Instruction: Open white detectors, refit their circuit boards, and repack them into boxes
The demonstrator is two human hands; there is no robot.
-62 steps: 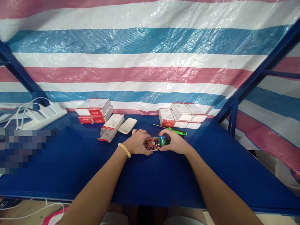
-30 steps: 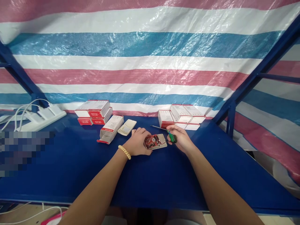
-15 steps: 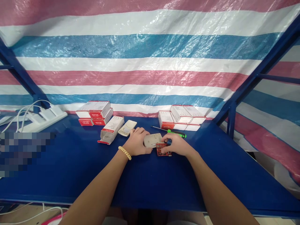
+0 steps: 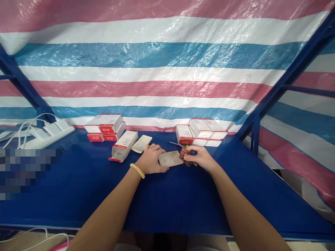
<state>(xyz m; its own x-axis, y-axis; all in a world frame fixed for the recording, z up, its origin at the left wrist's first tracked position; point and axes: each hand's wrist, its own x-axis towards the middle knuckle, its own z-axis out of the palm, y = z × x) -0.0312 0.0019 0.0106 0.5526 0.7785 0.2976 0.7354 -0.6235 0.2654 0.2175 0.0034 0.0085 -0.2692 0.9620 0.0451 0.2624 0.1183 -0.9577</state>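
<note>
Red board [image 4: 184, 156] is in the right hand [image 4: 200, 158], thumb and fingers clamped on it, at 3 o'clock of the shell [image 4: 170, 159]. Board is tilted; can't tell if it touches the shell end. Something dark blue shows at the same fingers, too small to make out.

Left hand [image 4: 153, 159] is at 9 o'clock, thumb and fingers clamped around the near end of the shell. Shell is pale, inner face up, nothing seated in it. Bracelet [image 4: 137, 170], yellowish and beaded, on that wrist.

Clock refs from the shell center: cover [image 4: 141, 143] at 10, pale, lying just beside the open box [image 4: 125, 142]. Open box is white/red, flap end toward the wearer. Left stack [image 4: 106, 125] of white/red boxes also at 10, further out. Right stack [image 4: 200, 129] between 1 and 2. Screwdriver [image 4: 175, 143] at 12 to 1, shaft visible, green handle mostly hidden by the right hand. Power strip [image 4: 49, 134] toward 9 to 10, well apart, plugs in. Bench [image 4: 157, 202] is blue; striped sheet [image 4: 157, 89] hangs behind.
</note>
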